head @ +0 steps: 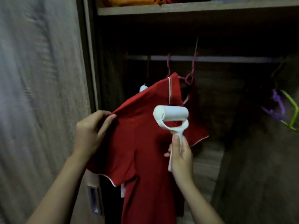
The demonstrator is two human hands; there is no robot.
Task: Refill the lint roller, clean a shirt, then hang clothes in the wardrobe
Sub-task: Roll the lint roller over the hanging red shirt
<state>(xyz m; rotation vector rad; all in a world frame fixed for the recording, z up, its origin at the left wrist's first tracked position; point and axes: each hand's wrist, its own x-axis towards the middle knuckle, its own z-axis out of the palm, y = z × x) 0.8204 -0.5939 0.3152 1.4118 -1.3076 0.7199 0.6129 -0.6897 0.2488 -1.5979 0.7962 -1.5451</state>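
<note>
A red shirt (142, 143) with white trim hangs from a pink hanger (188, 77) on the wardrobe rail (226, 59). My left hand (92, 131) pinches the shirt's shoulder edge and pulls the cloth out to the left. My right hand (180, 156) grips the handle of a white lint roller (171, 116). The roll lies against the upper chest of the shirt, just under the collar.
The wardrobe's door (40, 94) stands open at the left. A shelf (178, 8) above the rail holds orange cloth. Purple and green hangers (284, 109) hang at the right. A white object (143, 88) shows behind the shirt's left shoulder.
</note>
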